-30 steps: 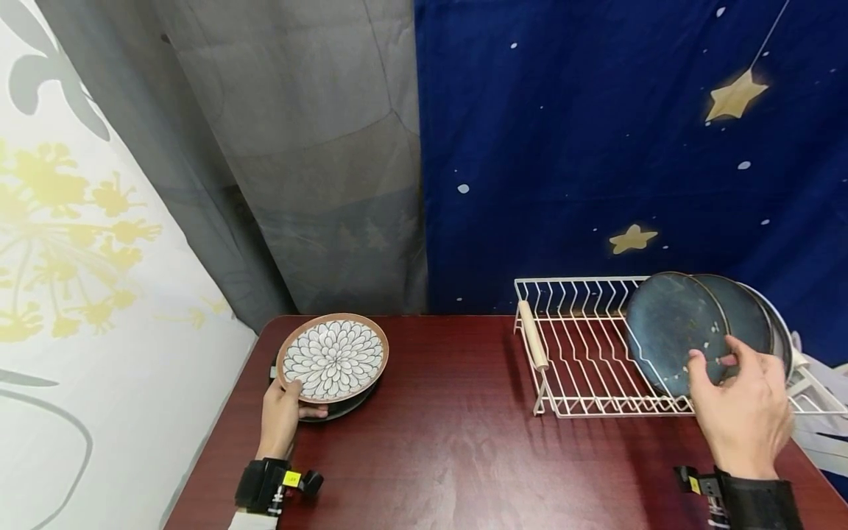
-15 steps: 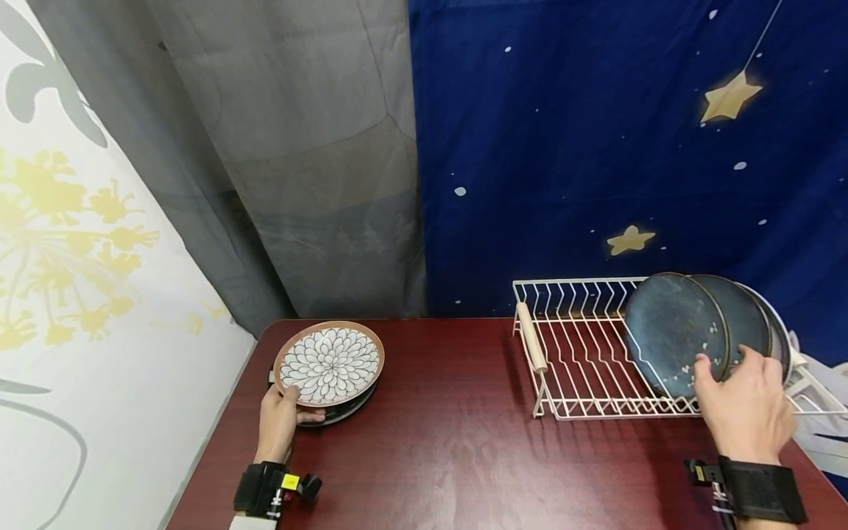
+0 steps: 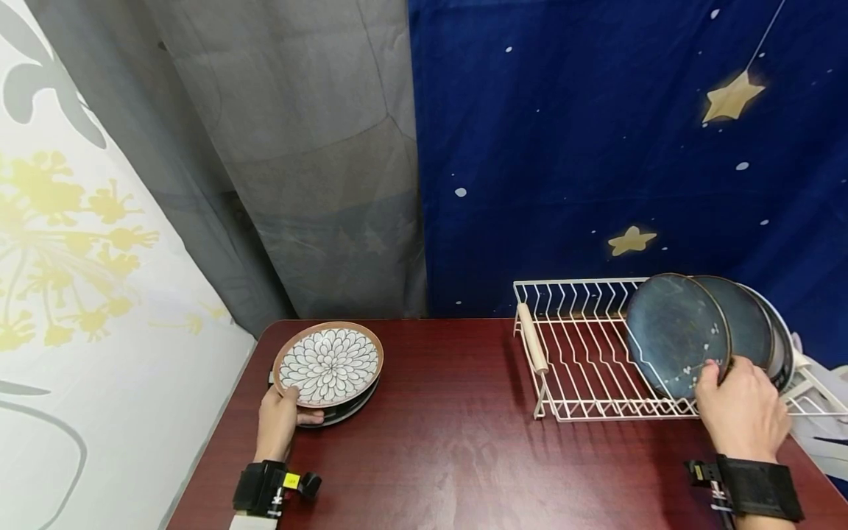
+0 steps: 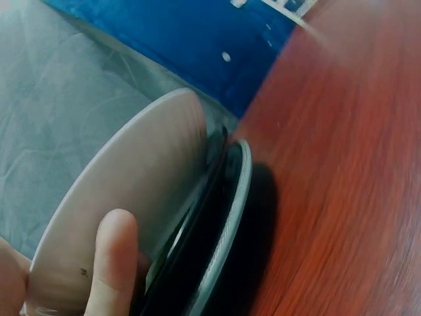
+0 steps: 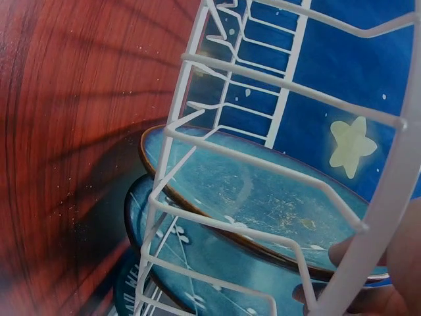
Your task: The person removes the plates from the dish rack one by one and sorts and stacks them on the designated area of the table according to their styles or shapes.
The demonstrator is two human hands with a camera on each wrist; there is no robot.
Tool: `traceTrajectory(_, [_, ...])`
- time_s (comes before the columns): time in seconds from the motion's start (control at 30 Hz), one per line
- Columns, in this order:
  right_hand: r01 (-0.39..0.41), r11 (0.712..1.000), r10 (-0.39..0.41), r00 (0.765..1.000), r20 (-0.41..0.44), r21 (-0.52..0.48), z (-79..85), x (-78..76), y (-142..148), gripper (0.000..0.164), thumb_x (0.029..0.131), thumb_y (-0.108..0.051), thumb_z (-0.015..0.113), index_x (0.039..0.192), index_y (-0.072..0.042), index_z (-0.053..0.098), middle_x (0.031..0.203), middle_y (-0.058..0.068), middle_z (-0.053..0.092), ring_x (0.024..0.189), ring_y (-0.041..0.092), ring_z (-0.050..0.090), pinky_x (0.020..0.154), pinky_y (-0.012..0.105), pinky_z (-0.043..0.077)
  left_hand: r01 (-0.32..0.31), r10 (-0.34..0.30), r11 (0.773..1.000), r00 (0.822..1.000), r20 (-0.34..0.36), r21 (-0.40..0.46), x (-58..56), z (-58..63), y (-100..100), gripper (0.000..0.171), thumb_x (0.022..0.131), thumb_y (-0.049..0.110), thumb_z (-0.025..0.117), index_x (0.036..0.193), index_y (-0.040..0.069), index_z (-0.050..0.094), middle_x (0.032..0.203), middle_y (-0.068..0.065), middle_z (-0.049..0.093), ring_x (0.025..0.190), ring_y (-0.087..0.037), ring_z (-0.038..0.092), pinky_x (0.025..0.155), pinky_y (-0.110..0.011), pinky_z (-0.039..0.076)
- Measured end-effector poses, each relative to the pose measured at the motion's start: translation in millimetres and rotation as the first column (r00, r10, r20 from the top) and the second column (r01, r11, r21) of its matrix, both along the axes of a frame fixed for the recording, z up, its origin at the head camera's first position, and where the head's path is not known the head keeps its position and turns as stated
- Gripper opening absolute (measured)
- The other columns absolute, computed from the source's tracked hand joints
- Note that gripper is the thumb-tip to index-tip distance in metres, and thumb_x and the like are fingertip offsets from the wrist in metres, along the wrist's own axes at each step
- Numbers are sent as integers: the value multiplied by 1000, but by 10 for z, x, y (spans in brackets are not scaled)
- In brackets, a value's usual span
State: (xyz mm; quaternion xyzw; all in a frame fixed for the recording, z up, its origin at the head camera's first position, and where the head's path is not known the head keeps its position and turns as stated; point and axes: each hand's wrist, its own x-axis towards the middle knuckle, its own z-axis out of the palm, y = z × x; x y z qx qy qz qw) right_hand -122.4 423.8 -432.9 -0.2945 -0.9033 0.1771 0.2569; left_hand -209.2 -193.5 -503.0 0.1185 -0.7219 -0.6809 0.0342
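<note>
My left hand (image 3: 277, 419) grips the near-left rim of a white petal-patterned plate (image 3: 333, 364) with a brown border, thumb on top. A finger lies against the plate's pale underside (image 4: 138, 171) in the left wrist view. Beneath it, at the table's far left, sit dark plates (image 4: 227, 224). On the right, my right hand (image 3: 743, 408) pinches the near-right rim of a speckled blue plate (image 3: 676, 331) that leans in a white wire dish rack (image 3: 609, 418). The right wrist view shows fingertips (image 5: 339, 253) at that plate's (image 5: 263, 191) brown rim.
Behind the pinched plate a second blue plate (image 3: 751, 327) and more dishes stand in the rack. A wooden handle (image 3: 533, 337) runs along the rack's left end. Grey and blue curtains (image 3: 530, 184) hang behind the red-brown table (image 3: 457, 442).
My right hand has lowered slightly and its thumb and fingers have closed on the blue plate's rim. The patterned plate has sunk slightly in view and is still gripped by my left hand.
</note>
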Motion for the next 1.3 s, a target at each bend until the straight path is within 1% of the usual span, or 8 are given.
traceTrajectory(0.1, [-15, 1000, 15, 1000, -2, 27, -3, 3, 6, 42, 91, -30, 46, 106, 8, 54, 107, 37, 50, 83, 61, 44, 46, 59, 27, -18, 22, 992, 999, 27, -124, -1, -16, -32, 35, 97, 18, 35, 124, -4, 36, 66, -19, 63, 48, -31, 62, 50, -45, 53])
traceTrajectory(0.2, [-29, 998, 29, 1000, 3, 50, -4, 3, 8, 42, 93, -31, 45, 100, 10, 54, 104, 40, 50, 78, 62, 44, 43, 57, 26, -20, 35, 968, 998, 52, -252, -23, -79, -93, 39, 96, 22, 38, 128, -1, 35, 56, -14, 62, 38, -27, 57, 41, -45, 50])
traceTrajectory(0.3, [-35, 998, 34, 999, 10, 61, 7, 4, 7, 43, 94, -32, 43, 96, 10, 53, 100, 43, 49, 73, 63, 44, 39, 54, 25, 3, 26, 938, 996, 80, -347, -23, -94, -141, 57, 96, 26, 40, 143, 4, 18, 55, -11, 62, 34, -24, 54, 36, -43, 48])
traceTrajectory(0.4, [-33, 998, 32, 999, 16, 61, 18, 5, 10, 44, 94, -33, 43, 94, 10, 53, 96, 45, 48, 70, 63, 44, 37, 53, 24, 29, 13, 915, 995, 101, -402, -18, -96, -174, 71, 96, 31, 41, 147, 10, -3, 53, -8, 61, 33, -23, 53, 35, -42, 47])
traceTrajectory(0.5, [-37, 997, 36, 999, 21, 69, 19, 4, 18, 45, 94, -33, 43, 95, 11, 53, 93, 47, 47, 68, 64, 44, 37, 53, 24, 53, 0, 907, 992, 125, -418, -20, -90, -198, 74, 96, 36, 40, 146, 13, -8, 54, -7, 62, 33, -22, 52, 35, -41, 47])
traceTrajectory(0.8, [-68, 995, 64, 997, 52, 79, 16, 0, 29, 45, 94, -32, 43, 96, 12, 51, 92, 49, 46, 66, 64, 44, 37, 53, 25, 75, 10, 890, 983, 183, -449, -8, 0, -276, 71, 95, 46, 37, 148, 16, 1, 52, -4, 58, 32, -17, 48, 35, -39, 47])
traceTrajectory(1.0, [-92, 991, 84, 993, 82, 102, 2, 4, 51, 44, 95, -27, 39, 89, 15, 48, 87, 50, 45, 60, 63, 43, 36, 53, 25, 6, 36, 906, 995, 92, -423, 6, 89, -248, 65, 95, 43, 41, 148, 20, 13, 53, -8, 59, 32, -20, 50, 36, -42, 48])
traceTrajectory(1.3, [-140, 966, 150, 988, -31, 217, -59, 14, 97, 39, 92, -20, 43, 73, 14, 46, 68, 48, 45, 46, 59, 38, 33, 50, 18, -31, 28, 931, 1000, -14, -363, 1, 115, -123, 54, 94, 41, 45, 142, 20, 31, 56, -12, 59, 31, -18, 49, 36, -42, 47])
